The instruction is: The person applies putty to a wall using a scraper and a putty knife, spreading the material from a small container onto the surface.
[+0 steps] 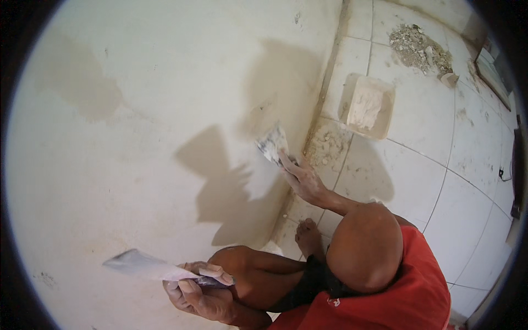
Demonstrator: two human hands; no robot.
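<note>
At the lower left my left hand (201, 300) is closed round the dark handle of a putty knife (146, 268), its broad pale blade pointing left. My right hand (306, 180) grips a second putty knife (273, 144) by its handle, low by the foot of the pale wall (165, 99). White paste smears this second blade, which is at or close to the wall; whether it touches, I cannot tell. Whitish residue also covers my right fingers. Just above the blade, the wall carries a small dark scuffed patch (265, 105).
On the tiled floor (418, 181) to the right stands a shallow rectangular tub (389, 113) holding white paste (366, 109). Beyond it lies a heap of rubble (421, 49). Crumbs (327, 144) are scattered along the wall's base. A dark-edged panel (491, 77) leans at the far right.
</note>
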